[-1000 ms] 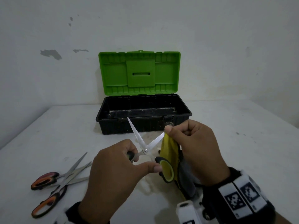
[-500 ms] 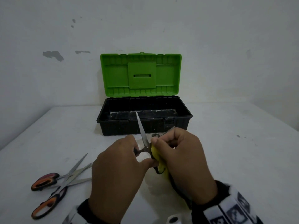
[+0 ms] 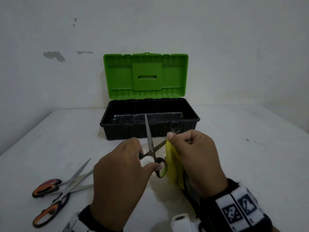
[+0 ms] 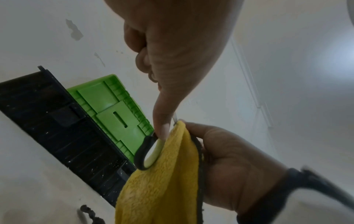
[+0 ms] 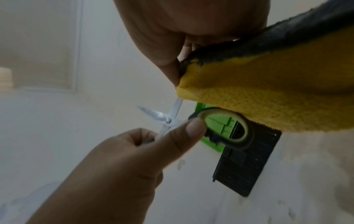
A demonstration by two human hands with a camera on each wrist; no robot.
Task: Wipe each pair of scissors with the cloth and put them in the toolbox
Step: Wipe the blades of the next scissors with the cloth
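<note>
**Operator:** State the status of the pair in hand.

**Inspector:** The left hand [image 3: 117, 178] grips the black-and-yellow-handled scissors [image 3: 151, 148] by the handles, thumb pressed on the loop. The blades stand open above the table [image 3: 250, 164], just in front of the toolbox [image 3: 150, 129]. One blade points up and away. The other runs into the yellow cloth [image 3: 173, 166].

**Operator:** And the right hand?

**Inspector:** The right hand [image 3: 195, 161] has its fingers curled round the cloth and pinches it over that second blade. The rest of the cloth hangs below the fist. Judgement: wiping of this pair is in progress and not complete.

**Operator:** Toolbox condition?

**Inspector:** The green lid [image 3: 145, 76] stands open. The black tray shows no scissors in the part that is visible; the near inner wall hides some of the floor.

**Operator:** Remaining items?

**Inspector:** Two orange-handled scissors [image 3: 55, 196] lie crossed on the table at the left, well apart from the toolbox. Neither hand touches them.

**Operator:** Progress estimate?

**Inspector:** Early stage. No pair appears stored. Remaining work: finish wiping the held pair, place it in the tray, then wipe and store each orange-handled pair.
</note>
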